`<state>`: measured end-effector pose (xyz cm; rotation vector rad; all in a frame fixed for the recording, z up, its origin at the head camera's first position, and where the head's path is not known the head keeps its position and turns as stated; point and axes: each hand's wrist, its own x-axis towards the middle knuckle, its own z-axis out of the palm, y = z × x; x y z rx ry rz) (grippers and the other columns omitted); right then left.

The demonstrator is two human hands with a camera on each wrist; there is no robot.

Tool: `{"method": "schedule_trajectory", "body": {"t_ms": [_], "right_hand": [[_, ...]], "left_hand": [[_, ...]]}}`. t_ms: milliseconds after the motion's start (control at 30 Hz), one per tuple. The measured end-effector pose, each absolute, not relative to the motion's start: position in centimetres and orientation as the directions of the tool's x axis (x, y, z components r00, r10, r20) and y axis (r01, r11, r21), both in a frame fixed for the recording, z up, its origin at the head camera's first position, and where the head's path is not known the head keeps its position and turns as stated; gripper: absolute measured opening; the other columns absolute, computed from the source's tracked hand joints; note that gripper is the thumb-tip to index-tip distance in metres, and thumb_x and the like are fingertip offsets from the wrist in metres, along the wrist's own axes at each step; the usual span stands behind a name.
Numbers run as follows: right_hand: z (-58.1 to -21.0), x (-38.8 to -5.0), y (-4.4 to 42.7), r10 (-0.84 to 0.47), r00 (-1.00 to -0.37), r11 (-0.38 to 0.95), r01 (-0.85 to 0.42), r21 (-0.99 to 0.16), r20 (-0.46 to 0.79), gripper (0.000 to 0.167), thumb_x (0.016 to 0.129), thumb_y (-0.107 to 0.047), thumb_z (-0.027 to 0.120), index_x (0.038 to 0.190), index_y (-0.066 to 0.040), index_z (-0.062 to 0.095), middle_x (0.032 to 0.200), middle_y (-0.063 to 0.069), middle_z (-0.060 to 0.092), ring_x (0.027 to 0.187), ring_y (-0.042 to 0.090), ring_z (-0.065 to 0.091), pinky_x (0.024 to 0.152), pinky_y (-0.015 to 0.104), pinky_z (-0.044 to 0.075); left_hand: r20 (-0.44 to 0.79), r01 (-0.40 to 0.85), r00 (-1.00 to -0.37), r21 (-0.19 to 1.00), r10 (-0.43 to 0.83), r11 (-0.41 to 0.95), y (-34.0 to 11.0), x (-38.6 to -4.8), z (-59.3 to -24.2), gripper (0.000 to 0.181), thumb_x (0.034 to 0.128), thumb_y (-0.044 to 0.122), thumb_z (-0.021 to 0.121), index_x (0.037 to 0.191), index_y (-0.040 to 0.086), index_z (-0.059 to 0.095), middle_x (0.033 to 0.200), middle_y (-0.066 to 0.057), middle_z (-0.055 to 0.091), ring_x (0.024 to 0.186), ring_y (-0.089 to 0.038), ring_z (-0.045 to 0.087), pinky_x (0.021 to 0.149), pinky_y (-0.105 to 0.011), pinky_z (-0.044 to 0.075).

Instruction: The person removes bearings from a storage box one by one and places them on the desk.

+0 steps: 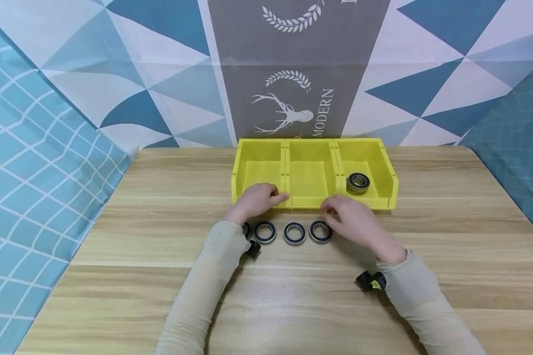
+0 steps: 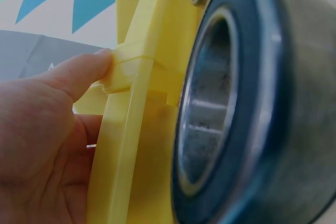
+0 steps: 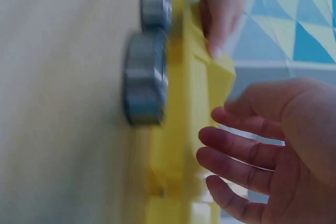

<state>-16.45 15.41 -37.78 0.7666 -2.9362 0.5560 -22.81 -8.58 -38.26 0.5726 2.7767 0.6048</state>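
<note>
left hand (image 1: 258, 199) has its thumb on the rim of the yellow bins (image 1: 308, 202), can't really tell if it's pinching. right hand (image 1: 350, 217) is loose, holding nothing, near the bearings (image 1: 294, 241) lined up on the desk (image 1: 293, 296).

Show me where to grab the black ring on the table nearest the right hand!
I'd take the black ring by its outer rim, near and far edges, with the right hand coming from above. It lies flat on the table, and the neighbouring ring sits close on its left, leaving little finger room there.
</note>
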Motion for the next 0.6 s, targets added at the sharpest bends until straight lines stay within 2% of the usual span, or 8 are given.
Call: {"method": "schedule_trajectory", "body": {"t_ms": [167,333,467,600], "right_hand": [[-36.6,-17.4,17.3,-0.389,-0.907,0.845,-0.421,-0.329,0.162,0.012,0.084,-0.008,0.052,0.087,-0.01,0.063,0.086,0.003,0.063,0.07,0.016,0.053,0.061,0.032,0.044],[-35.8,-18.7,19.3,-0.295,-0.938,0.867,-0.343,-0.361,0.182,0.014,0.085,-0.005,0.047,0.086,-0.006,0.061,0.084,0.009,0.061,0.067,0.02,0.05,0.06,0.033,0.04],[-35.7,-19.7,20.3,-0.241,-0.953,0.873,-0.295,-0.387,0.182,0.016,0.086,-0.005,0.046,0.092,-0.001,0.06,0.09,0.016,0.059,0.073,0.026,0.05,0.066,0.038,0.042],[-36.0,-20.6,20.7,-0.216,-0.962,0.876,-0.268,-0.402,0.17,0.023,0.085,-0.006,0.05,0.105,0.003,0.057,0.102,0.02,0.056,0.09,0.032,0.053,0.079,0.047,0.042]], "left_hand": [[-0.144,0.328,-0.892,0.442,0.427,0.835,-8.6,-22.8,-38.3,0.042,0.0905,0.05,0.046,0.077,0.011,0.055,0.066,0.0,0.049,0.062,-0.015,0.046,0.059,-0.026,0.036],[-0.145,0.329,-0.892,0.441,0.428,0.835,-8.5,-22.8,-38.1,0.042,0.0908,0.049,0.045,0.077,0.011,0.055,0.066,0.0,0.049,0.062,-0.015,0.046,0.059,-0.026,0.036],[-0.148,0.324,-0.894,0.436,0.422,0.84,-8.5,-22.7,-38.2,0.042,0.0908,0.05,0.045,0.078,0.011,0.055,0.066,0.0,0.049,0.062,-0.015,0.046,0.059,-0.026,0.036],[-0.149,0.319,-0.897,0.436,0.417,0.841,-8.5,-22.8,-38.3,0.042,0.0908,0.05,0.045,0.078,0.011,0.056,0.066,0.0,0.05,0.062,-0.015,0.047,0.059,-0.026,0.036]]}}
